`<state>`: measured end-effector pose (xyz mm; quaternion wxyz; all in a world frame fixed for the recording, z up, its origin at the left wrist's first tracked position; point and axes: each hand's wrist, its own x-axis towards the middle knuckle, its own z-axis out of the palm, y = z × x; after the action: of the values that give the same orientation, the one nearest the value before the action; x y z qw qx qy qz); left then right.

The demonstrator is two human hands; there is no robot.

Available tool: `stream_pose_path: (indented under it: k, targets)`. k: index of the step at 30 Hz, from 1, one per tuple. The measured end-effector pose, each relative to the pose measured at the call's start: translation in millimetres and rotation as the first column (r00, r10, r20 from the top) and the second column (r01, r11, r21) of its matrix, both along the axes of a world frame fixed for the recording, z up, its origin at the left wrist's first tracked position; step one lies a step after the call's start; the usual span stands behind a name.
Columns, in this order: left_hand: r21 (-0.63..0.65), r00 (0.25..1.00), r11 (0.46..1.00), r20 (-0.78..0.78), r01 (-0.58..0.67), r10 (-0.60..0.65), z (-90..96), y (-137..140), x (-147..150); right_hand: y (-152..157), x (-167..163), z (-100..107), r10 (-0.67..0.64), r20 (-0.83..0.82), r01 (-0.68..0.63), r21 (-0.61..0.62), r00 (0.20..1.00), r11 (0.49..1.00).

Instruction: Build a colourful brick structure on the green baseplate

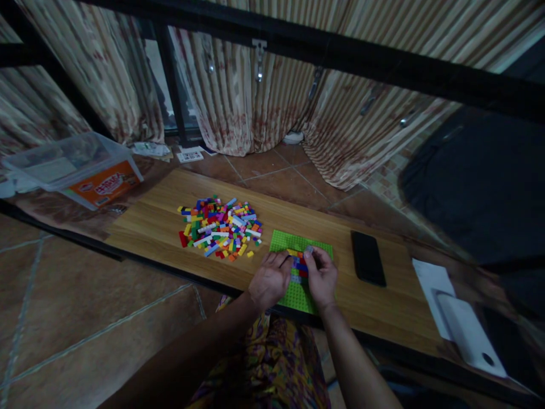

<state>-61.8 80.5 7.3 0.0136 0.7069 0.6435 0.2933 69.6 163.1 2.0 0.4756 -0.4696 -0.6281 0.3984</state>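
A bright green studded baseplate lies on the wooden board in front of me. Rows of toy bricks in yellow, orange, blue, red and light blue sit on it, partly covered by my hands. My left hand is at the left side of these rows, fingers curled; what its fingertips hold, if anything, is hidden. At the right of the rows, my right hand is closed, with a small greyish toy brick between thumb and fingers. Left of the plate spreads a loose pile of colourful bricks.
A black phone lies right of the plate on the wooden board. Further right are a white object with a dark round spot and a white sheet. A clear plastic box with an orange label stands at the far left.
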Motion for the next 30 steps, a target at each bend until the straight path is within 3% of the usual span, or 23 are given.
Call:
stream_pose_path:
  k: [19, 30]
  targets:
    - [-0.086, 0.999, 0.996, -0.048, 0.001, -0.005, 9.6, 1.1, 2.9, 2.8, 3.1, -5.2, 0.040, 0.140, -0.053, 0.092, 0.989, 0.994]
    - [-0.014, 0.984, 1.000, 0.178, 0.013, -0.010, 2.1, -4.5, -3.1, 2.3, 1.9, -6.5, 0.040, 0.125, -0.050, 0.077, 0.991, 0.996]
